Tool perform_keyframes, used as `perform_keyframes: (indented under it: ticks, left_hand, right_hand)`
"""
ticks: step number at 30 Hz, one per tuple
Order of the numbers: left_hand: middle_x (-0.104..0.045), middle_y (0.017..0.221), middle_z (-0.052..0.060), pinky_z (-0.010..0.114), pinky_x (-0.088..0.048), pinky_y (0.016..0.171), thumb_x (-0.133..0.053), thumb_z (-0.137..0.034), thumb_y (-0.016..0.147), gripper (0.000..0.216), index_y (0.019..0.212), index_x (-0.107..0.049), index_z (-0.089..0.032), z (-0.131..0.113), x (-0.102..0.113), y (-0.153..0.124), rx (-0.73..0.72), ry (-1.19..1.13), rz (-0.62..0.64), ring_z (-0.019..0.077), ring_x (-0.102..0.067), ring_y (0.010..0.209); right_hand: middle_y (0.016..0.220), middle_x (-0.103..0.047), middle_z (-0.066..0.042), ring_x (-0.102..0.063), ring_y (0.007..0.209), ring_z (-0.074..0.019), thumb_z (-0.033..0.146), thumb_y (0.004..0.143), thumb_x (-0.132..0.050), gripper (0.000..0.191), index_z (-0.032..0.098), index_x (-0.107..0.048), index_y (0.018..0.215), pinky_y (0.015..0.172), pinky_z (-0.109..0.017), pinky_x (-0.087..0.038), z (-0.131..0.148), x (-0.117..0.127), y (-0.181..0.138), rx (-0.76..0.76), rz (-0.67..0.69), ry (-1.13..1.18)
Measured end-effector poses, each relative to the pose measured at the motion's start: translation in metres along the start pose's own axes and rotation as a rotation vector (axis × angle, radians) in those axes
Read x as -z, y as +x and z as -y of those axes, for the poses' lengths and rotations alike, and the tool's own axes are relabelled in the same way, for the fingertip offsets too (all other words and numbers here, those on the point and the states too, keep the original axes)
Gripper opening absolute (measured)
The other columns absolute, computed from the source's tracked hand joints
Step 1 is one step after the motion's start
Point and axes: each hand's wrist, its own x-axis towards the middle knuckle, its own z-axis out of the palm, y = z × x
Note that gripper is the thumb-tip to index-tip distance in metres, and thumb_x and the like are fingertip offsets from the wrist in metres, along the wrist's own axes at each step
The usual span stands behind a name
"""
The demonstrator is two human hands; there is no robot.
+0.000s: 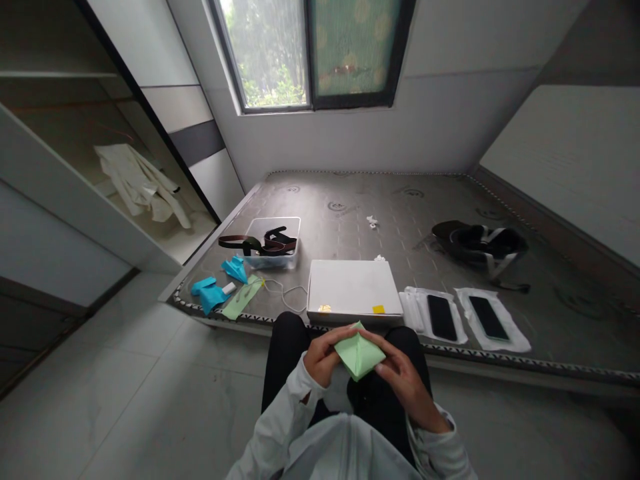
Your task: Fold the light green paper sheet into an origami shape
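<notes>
A light green folded paper [357, 354] sits between both hands over my lap, its corners pointing up and down. My left hand [321, 358] pinches its left side with curled fingers. My right hand [401, 375] grips its right side, fingers pressed along the edge. Just beyond the hands, a white box [353, 291] lies at the near edge of a bare grey mattress [380, 213].
On the mattress: a clear tub with dark belts [273, 243], blue folded papers [210, 293], a green paper strip [242, 297], a white cable [287, 293], two phones on white sleeves [441, 317], a dark headset [480, 245]. An open wardrobe [75, 173] stands left.
</notes>
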Motion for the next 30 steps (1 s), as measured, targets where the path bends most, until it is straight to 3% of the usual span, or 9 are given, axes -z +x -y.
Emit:
perform_keyframes:
  ticks: [5, 9, 16, 21, 27, 30]
  left_hand:
    - [-0.059, 0.133, 0.001, 0.036, -0.038, 0.117, -0.053, -0.016, 0.059, 0.056, 0.113, -0.068, -0.022, -0.002, 0.006, 0.000, -0.004, -0.071, 0.101, 0.0211, -0.049, 0.130]
    - [-0.061, 0.130, 0.007, 0.038, -0.040, 0.116, -0.057, -0.031, 0.074, 0.041, 0.111, -0.069, -0.019, -0.002, 0.004, 0.002, 0.040, 0.041, 0.031, 0.0220, -0.053, 0.126]
    - [-0.059, 0.131, 0.011, 0.037, -0.043, 0.113, -0.064, -0.049, 0.074, 0.051, 0.113, -0.067, -0.016, 0.001, 0.000, 0.004, 0.062, 0.094, -0.025, 0.0228, -0.054, 0.126]
    - [-0.061, 0.129, 0.010, 0.041, -0.043, 0.113, -0.062, -0.049, 0.075, 0.050, 0.113, -0.068, -0.017, -0.001, 0.001, 0.003, 0.074, 0.111, -0.039, 0.0240, -0.056, 0.124]
    - [-0.063, 0.127, 0.008, 0.041, -0.041, 0.114, -0.058, -0.043, 0.077, 0.045, 0.114, -0.067, -0.018, 0.001, 0.001, 0.003, 0.100, 0.135, -0.048, 0.0221, -0.056, 0.123]
    - [-0.063, 0.126, 0.008, 0.040, -0.041, 0.114, -0.058, -0.044, 0.078, 0.046, 0.115, -0.066, -0.017, 0.001, 0.000, 0.003, 0.114, 0.122, -0.057, 0.0219, -0.056, 0.122]
  right_hand:
    - [0.143, -0.046, -0.010, -0.040, 0.133, -0.0286, 0.037, 0.088, -0.054, 0.042, 0.025, -0.059, 0.127, 0.111, -0.045, -0.030, -0.004, 0.003, -0.001, 0.037, -0.037, -0.058]
    - [0.143, -0.045, -0.009, -0.039, 0.134, -0.0266, 0.032, 0.085, -0.059, 0.045, 0.027, -0.056, 0.130, 0.110, -0.042, -0.035, -0.006, -0.001, -0.001, 0.039, -0.014, -0.089]
    - [0.142, -0.044, -0.010, -0.043, 0.131, -0.0251, 0.024, 0.082, -0.063, 0.049, 0.027, -0.056, 0.130, 0.103, -0.037, -0.043, -0.010, 0.000, -0.002, 0.019, -0.002, -0.307]
    - [0.135, -0.051, -0.011, -0.048, 0.126, -0.0267, 0.032, 0.077, -0.072, 0.047, 0.027, -0.063, 0.122, 0.103, -0.039, -0.043, -0.006, 0.006, -0.001, 0.046, -0.009, -0.473]
    - [0.121, -0.061, -0.011, -0.057, 0.115, -0.0261, 0.039, 0.077, -0.071, 0.040, 0.024, -0.069, 0.114, 0.099, -0.040, -0.046, -0.003, 0.008, 0.001, 0.061, -0.078, -0.501]
    - [0.122, -0.060, -0.010, -0.056, 0.116, -0.0268, 0.039, 0.071, -0.076, 0.047, 0.026, -0.068, 0.115, 0.101, -0.040, -0.044, -0.002, 0.007, 0.001, 0.071, -0.068, -0.531]
